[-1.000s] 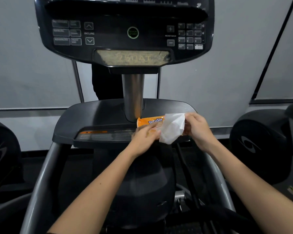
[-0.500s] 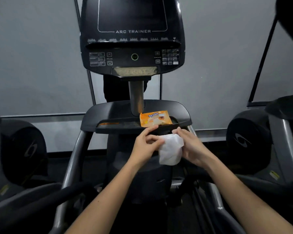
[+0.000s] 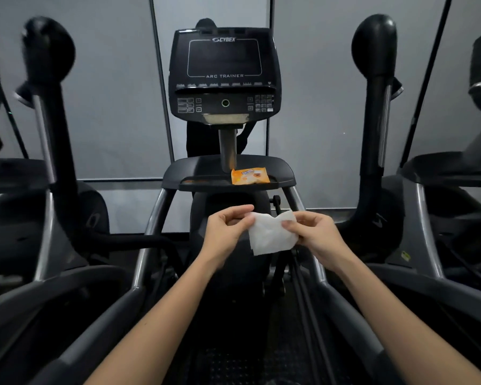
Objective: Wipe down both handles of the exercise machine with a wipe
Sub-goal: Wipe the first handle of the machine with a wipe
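Now both hands (image 3: 270, 232) raised mid-chest, pinching white wipe (image 3: 272, 234) between them

You are standing in a gym, on a cardio machine. At the centre of the frame, the console (image 3: 225, 76) carries the maker's name CYBEX above a dark screen and the words ARC TRAINER below it, with keypads and a round button underneath. At upper left and upper right, the left handle (image 3: 49, 51) and the right handle (image 3: 374, 43) rise tall and black with rounded tops. At the far left edge and far right edge stand a neighbouring machine (image 3: 11, 218) and another machine (image 3: 456, 168) of similar build, side by side with yours. Silver frame tubes (image 3: 156, 215) run down from the black shelf (image 3: 206, 173) under the console. Behind everything are plain grey wall panels (image 3: 109, 93) with dark joints.
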Available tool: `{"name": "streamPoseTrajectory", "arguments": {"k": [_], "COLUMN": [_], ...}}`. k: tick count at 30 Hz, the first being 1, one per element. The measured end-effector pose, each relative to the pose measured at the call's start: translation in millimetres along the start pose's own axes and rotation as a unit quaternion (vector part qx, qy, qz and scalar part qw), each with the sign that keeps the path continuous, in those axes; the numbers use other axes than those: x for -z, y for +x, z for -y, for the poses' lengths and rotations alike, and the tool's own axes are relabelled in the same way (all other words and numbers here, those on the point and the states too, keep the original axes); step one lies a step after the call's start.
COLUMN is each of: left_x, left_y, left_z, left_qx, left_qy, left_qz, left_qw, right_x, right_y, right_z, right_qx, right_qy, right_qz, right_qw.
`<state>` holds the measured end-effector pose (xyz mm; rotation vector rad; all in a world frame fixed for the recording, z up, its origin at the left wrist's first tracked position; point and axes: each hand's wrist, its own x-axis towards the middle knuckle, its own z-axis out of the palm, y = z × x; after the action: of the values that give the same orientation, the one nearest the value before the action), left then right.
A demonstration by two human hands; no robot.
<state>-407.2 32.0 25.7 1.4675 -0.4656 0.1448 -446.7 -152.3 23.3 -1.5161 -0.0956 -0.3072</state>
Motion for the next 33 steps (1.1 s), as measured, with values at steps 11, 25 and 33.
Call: {"name": "streamPoseTrajectory", "arguments": {"k": [11, 25, 33], "left_x": [6, -8, -70], "left_y": [-4, 19, 34], "left_z": [-32, -47, -52], "left_qx": [0.021, 0.014, -0.019], "left_qy": [0.118, 0.108, 0.048], "left_qz": [0.075, 0.12, 0.092], "left_qw": [0.99, 0.987, 0.994], "right_x": [-13, 9, 62], "right_y": [-11, 1, 12], "right_z": [39, 50, 50], "right_qx": [0.066, 0.072, 0.131], "right_qy": [-0.067, -0.082, -0.112], "right_qz": [-0.02, -0.037, -0.147], "right_qw": [0.995, 0.993, 0.974]}}
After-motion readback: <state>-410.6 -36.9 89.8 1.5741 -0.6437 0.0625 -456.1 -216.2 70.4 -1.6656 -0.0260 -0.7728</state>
